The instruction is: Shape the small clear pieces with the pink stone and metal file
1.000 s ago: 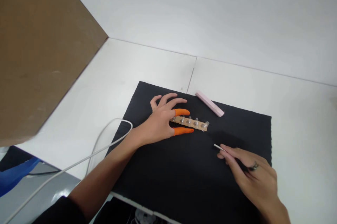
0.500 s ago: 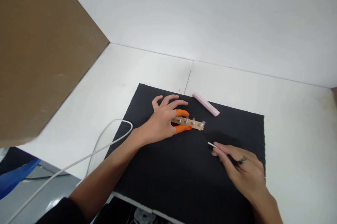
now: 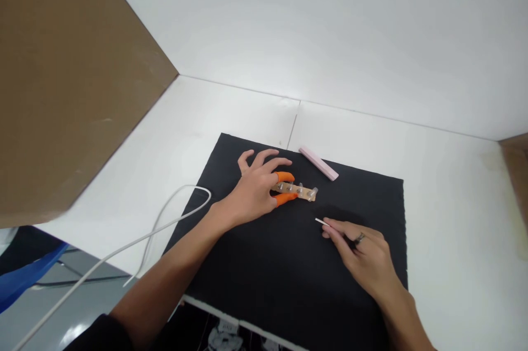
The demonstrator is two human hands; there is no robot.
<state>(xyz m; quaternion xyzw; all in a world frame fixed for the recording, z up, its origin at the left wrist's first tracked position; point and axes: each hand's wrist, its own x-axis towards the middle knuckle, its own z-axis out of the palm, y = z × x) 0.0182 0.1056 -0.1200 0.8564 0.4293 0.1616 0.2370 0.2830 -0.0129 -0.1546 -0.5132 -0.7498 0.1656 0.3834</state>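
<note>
My left hand (image 3: 260, 188) wears orange finger cots on thumb and index finger, which grip the long sides of a narrow tan strip (image 3: 306, 193). Several small clear plastic pieces (image 3: 300, 189) stand in a row along the strip, and its left end is partly covered by my hand. Its other fingers are spread over the black mat. To the lower right, my right hand (image 3: 358, 252), with a ring on one finger, pinches a thin white stick (image 3: 320, 221). The stick's tip points at the strip and stays apart from it.
A pale pink bar (image 3: 319, 163) lies at the back edge of the black mat (image 3: 264, 263). A white cable (image 3: 136, 241) loops across the left side of the white table (image 3: 449, 219). Brown (image 3: 74, 92) and white panels stand at the left and back.
My right hand has moved slightly left with the white stick, a little nearer the strip. My left hand keeps its grip. The whole view has shifted a little.
</note>
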